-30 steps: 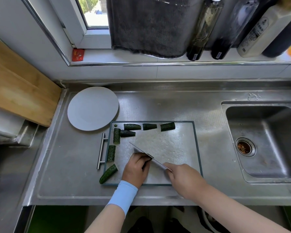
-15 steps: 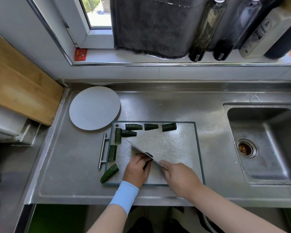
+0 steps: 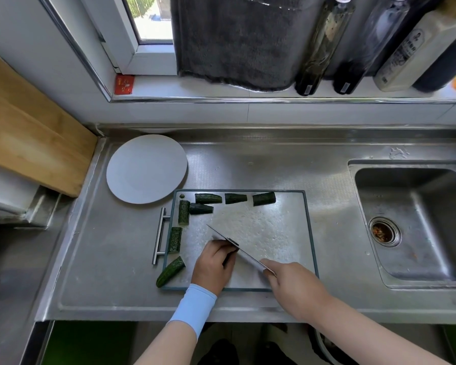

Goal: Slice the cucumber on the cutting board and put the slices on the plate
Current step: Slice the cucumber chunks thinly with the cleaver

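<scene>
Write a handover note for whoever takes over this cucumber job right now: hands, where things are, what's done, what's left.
Left hand: fingers curled onto a dark piece, mostly hidden, right beside the blade.
Right hand: grips the handle of the long steel knife, blade slanted across the board.
Things: seven dark green cucumber chunks lie along the far and left edges of the rectangular steel-grey cutting board; the nearest overhangs its near-left corner. The round grey plate sits by the board's far-left corner, nothing on it.
Done: cucumber cut into chunks.
Left: finish slicing, then move everything to the plate.
</scene>
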`<state>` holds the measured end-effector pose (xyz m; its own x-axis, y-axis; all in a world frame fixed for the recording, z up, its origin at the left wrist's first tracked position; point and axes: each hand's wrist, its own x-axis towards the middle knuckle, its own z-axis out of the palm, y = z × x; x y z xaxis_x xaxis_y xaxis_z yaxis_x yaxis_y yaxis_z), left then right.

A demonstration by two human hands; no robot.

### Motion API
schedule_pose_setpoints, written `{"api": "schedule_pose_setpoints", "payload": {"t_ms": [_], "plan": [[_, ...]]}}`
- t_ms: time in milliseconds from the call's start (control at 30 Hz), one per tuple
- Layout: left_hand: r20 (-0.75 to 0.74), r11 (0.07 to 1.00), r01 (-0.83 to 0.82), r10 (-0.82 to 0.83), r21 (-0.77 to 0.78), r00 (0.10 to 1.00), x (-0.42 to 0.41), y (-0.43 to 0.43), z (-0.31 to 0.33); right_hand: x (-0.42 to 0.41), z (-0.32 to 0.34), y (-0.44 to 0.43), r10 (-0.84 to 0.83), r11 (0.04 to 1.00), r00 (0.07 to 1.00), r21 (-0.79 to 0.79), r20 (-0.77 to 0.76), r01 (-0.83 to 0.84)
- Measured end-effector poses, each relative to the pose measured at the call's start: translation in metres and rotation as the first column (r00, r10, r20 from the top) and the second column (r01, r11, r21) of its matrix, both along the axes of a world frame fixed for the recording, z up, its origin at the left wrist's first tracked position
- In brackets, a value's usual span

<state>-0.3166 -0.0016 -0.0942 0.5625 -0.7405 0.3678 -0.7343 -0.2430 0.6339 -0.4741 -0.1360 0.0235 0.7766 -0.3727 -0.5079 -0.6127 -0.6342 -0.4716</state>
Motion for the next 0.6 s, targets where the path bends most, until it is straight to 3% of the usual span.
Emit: {"api": "schedule_pose_setpoints", "payload": {"t_ms": [200, 600], "plan": [[0.007, 1.0, 0.002, -0.003, 0.01, 1.0, -0.001, 0.0, 0.002, 0.024, -0.011, 0.003, -0.023, 0.998, 1.0, 0.061, -0.009, 0.023], [0.024, 0.997, 0.016, -0.018, 0.08, 1.0, -0.004, 0.003, 0.005, 0.036, -0.011, 0.004, -0.006, 0.999, 1.0, 0.032, -0.022, 0.007]]}}
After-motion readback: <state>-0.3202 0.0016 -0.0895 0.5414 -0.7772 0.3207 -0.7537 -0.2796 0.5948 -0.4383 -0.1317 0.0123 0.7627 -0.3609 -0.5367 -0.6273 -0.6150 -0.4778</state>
